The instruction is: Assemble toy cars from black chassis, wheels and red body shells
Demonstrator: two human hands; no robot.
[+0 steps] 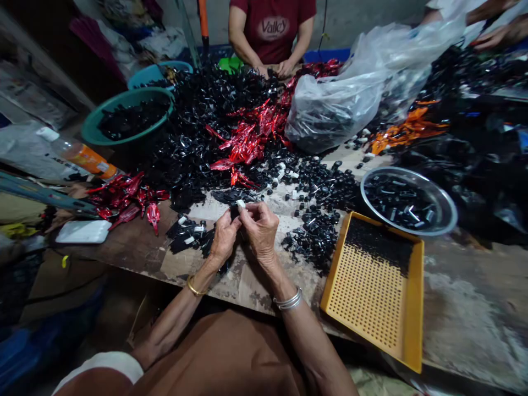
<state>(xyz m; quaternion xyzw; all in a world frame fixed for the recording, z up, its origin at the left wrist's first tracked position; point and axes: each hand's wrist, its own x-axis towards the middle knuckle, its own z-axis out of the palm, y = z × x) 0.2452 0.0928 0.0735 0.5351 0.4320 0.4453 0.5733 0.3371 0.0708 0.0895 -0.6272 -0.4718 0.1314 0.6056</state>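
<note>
My left hand (224, 237) and my right hand (260, 226) meet fingertip to fingertip over the worn wooden table (256, 280). Together they pinch a small black part with a white tip (239, 205). Just left of my hands lies a little cluster of black-and-white parts (187, 232). More loose small black pieces (315, 239) are scattered to the right of my right hand.
A yellow perforated tray (373, 291) and a metal bowl of parts (408, 199) sit at right. Big heaps of black parts (206, 115) and red parts (251, 135), a green basin (126, 115), a plastic bag (342, 99) and a bottle (80, 155) lie beyond. Another person in a maroon shirt (272, 27) works opposite.
</note>
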